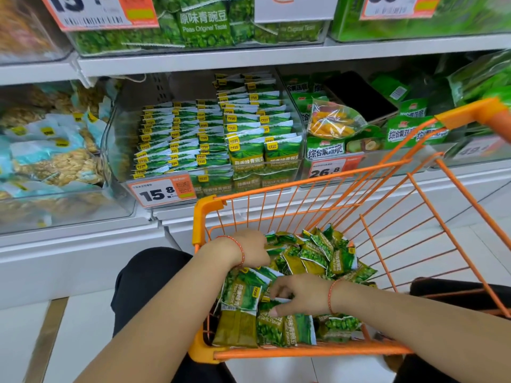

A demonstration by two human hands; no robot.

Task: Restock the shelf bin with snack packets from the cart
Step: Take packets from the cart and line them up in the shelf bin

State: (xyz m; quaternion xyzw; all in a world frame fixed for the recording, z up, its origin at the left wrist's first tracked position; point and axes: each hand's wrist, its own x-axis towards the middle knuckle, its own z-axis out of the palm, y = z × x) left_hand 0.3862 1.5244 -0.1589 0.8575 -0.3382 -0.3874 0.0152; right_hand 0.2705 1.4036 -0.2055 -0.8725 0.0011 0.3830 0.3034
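Observation:
An orange wire cart point(312, 351) holds a heap of green pea snack packets point(326, 255). My left hand point(253, 248) reaches down into the far left of the heap, its fingers curled and hidden among the packets. Nearer to me, my right hand point(300, 294) has its fingers curled on packets at the front of the cart. Above the cart, the clear shelf bin point(116, 150) with the 15.8 price tag point(163, 190) holds several rows of the same green packets point(221, 134), standing upright.
A bin of pale blue snack packs point(52, 150) stands left of the target bin. To the right, a bin tagged 26.8 point(333, 168) holds green bags and a yellow one point(333, 121). An upper shelf point(249, 60) carries more green pea packs. My dark-clothed knees flank the cart.

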